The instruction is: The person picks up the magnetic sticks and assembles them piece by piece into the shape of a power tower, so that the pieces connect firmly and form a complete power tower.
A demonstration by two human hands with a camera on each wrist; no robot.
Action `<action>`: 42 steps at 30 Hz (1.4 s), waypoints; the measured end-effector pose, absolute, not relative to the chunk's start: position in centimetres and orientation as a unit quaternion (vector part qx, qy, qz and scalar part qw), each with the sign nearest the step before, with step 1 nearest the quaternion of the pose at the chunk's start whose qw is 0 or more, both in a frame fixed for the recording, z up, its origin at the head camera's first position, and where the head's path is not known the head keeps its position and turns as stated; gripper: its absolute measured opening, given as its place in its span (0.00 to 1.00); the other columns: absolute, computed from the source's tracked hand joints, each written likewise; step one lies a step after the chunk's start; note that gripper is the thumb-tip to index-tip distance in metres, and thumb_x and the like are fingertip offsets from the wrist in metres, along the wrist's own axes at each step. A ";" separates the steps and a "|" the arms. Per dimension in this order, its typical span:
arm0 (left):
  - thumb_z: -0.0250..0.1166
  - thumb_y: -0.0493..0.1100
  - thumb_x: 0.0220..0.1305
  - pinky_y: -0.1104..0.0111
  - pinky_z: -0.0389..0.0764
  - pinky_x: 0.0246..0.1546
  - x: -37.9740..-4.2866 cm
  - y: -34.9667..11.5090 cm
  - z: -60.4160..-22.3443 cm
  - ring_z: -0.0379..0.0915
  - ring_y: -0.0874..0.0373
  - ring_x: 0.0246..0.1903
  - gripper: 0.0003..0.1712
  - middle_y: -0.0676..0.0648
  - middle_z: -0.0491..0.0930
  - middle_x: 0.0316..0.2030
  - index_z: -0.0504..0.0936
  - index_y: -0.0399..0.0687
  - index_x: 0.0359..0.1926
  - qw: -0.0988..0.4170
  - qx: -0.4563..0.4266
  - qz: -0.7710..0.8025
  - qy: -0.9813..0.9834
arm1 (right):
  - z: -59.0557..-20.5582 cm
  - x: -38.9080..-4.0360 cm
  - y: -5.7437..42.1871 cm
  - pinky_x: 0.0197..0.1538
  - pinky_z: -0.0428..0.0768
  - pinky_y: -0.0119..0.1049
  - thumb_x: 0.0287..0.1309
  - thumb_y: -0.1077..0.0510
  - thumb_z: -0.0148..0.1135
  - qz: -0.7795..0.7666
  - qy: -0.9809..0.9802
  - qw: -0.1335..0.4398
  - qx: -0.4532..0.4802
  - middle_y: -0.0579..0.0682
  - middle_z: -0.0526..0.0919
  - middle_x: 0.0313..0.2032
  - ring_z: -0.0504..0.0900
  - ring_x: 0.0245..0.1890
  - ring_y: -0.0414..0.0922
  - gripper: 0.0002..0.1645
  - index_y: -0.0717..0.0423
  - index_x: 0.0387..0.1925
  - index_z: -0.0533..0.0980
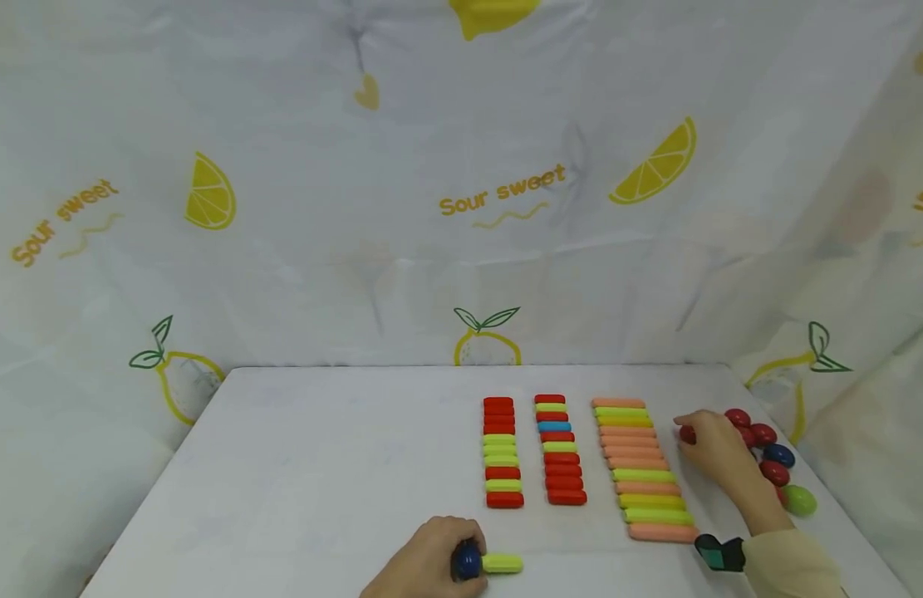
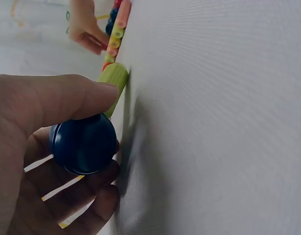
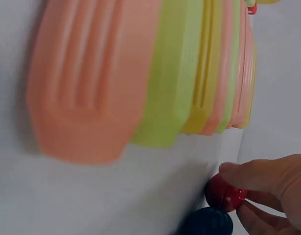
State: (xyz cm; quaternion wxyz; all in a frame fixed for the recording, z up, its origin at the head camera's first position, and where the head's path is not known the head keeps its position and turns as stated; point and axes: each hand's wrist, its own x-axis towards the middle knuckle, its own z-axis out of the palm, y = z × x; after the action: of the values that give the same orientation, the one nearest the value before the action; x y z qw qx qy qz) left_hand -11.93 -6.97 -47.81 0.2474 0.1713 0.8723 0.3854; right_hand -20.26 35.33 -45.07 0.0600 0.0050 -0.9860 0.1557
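Note:
Near the front edge of the table, my left hand (image 1: pixel 431 561) grips a shiny dark blue ball (image 2: pixel 84 144) with a seam round it, thumb on one side and fingers curled on the other. A lime-green ribbed stick (image 1: pixel 503 564) extends right from the ball; I cannot tell whether the two are joined. At the right side, my right hand (image 1: pixel 715 448) pinches a red ball (image 3: pixel 223 193) between thumb and fingers. A dark blue ball (image 3: pixel 206 223) sits right beside it in the right wrist view.
Left of my right hand lies a column of long orange, lime and yellow sticks (image 1: pixel 640 465). Two columns of shorter sticks, one red and lime (image 1: pixel 502 453), one with a blue stick (image 1: pixel 554 427), lie further left. More balls, including a green one (image 1: pixel 800 500), cluster at the right edge.

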 end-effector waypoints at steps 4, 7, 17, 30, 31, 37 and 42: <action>0.78 0.47 0.54 0.73 0.81 0.38 -11.9 -6.7 -47.8 0.70 0.64 0.31 0.12 0.60 0.78 0.29 0.82 0.58 0.35 0.242 0.171 0.370 0.880 | -45.4 -20.3 35.3 0.51 0.81 0.65 0.50 0.75 0.68 0.137 -0.988 0.068 0.001 0.76 0.82 0.42 0.80 0.45 0.70 0.18 0.80 0.45 0.79; 0.78 0.51 0.55 0.75 0.78 0.35 -11.8 -6.5 -47.9 0.70 0.66 0.30 0.11 0.61 0.77 0.28 0.85 0.59 0.37 0.229 0.180 0.356 0.888 | -45.5 -20.2 35.2 0.50 0.81 0.64 0.48 0.77 0.68 0.127 -0.989 0.080 0.004 0.76 0.81 0.40 0.80 0.42 0.69 0.18 0.81 0.44 0.79; 0.77 0.52 0.56 0.76 0.75 0.33 -11.7 -6.2 -48.4 0.69 0.69 0.28 0.09 0.64 0.77 0.27 0.90 0.58 0.36 0.201 0.195 0.350 0.894 | -43.5 -18.1 32.6 0.39 0.86 0.56 0.51 0.64 0.76 0.195 -0.970 0.143 0.001 0.73 0.82 0.39 0.82 0.35 0.62 0.24 0.76 0.48 0.81; 0.74 0.52 0.58 0.77 0.73 0.32 -11.7 -6.7 -48.7 0.67 0.72 0.28 0.10 0.65 0.77 0.26 0.89 0.54 0.37 0.155 0.218 0.383 0.884 | -42.9 -13.0 22.1 0.42 0.89 0.35 0.50 0.61 0.79 0.419 -0.906 0.030 0.046 0.54 0.85 0.43 0.88 0.40 0.45 0.24 0.61 0.51 0.85; 0.74 0.52 0.58 0.77 0.72 0.31 -11.7 -6.7 -48.7 0.67 0.72 0.28 0.10 0.65 0.76 0.26 0.89 0.54 0.37 0.153 0.216 0.384 0.885 | -43.0 -12.7 21.5 0.42 0.89 0.35 0.50 0.60 0.79 0.428 -0.902 0.011 0.053 0.53 0.85 0.42 0.88 0.40 0.44 0.24 0.61 0.51 0.85; 0.74 0.52 0.58 0.77 0.71 0.28 -11.7 -6.8 -48.4 0.66 0.72 0.25 0.10 0.65 0.75 0.24 0.89 0.54 0.37 0.135 0.213 0.384 0.888 | -44.5 -11.7 18.8 0.41 0.89 0.33 0.52 0.53 0.79 0.470 -0.870 -0.079 0.130 0.50 0.84 0.41 0.86 0.39 0.39 0.25 0.60 0.50 0.85; 0.74 0.53 0.59 0.79 0.71 0.29 -11.7 -7.0 -48.6 0.66 0.74 0.25 0.11 0.66 0.75 0.24 0.89 0.52 0.37 0.119 0.231 0.389 0.884 | -45.4 -11.5 17.6 0.42 0.89 0.34 0.55 0.55 0.77 0.482 -0.850 -0.102 0.188 0.50 0.84 0.41 0.87 0.38 0.38 0.23 0.61 0.50 0.85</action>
State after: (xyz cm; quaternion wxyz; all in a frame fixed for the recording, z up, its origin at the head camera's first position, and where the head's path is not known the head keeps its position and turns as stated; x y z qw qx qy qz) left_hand -11.75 -6.98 -48.57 0.1186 0.2313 0.8840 0.3886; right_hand -11.51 17.57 -45.42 -0.1021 0.1884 -0.8496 0.4820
